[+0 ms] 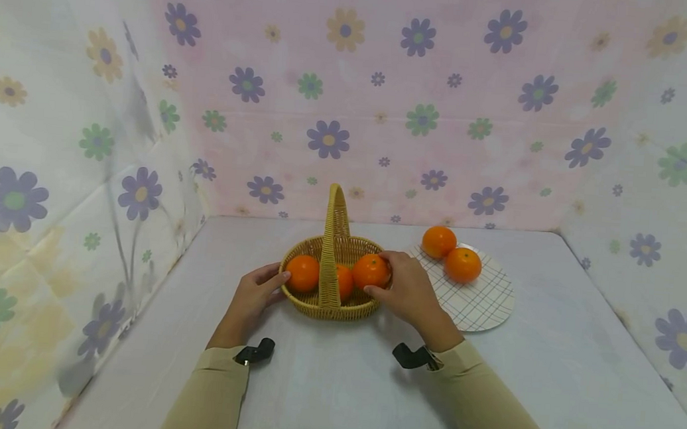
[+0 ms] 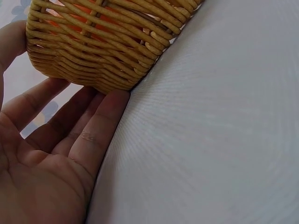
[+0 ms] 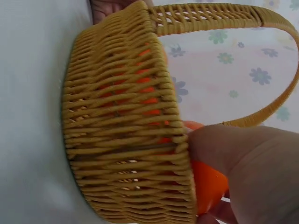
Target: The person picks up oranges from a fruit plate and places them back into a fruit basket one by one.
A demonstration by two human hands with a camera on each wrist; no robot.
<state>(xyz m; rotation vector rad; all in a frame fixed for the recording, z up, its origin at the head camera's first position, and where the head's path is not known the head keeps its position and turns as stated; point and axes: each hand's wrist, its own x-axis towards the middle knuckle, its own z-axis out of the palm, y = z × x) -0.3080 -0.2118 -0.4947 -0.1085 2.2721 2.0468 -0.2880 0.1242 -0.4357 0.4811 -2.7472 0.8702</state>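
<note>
Orange (image 1: 371, 271) in right hand (image 1: 405, 286), at basket rim (image 3: 174, 102)

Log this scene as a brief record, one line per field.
Left hand: holds the left end of the wicker basket
Right hand: grips the right orange
In basket: that one, plus left orange and middle orange
Plate: right of basket, white with grid lines; two oranges toward its far side
Backdrop: flowered cloth

The basket (image 3: 119, 126) is rough wicker, the oranges (image 1: 371, 271) glossy.
</note>
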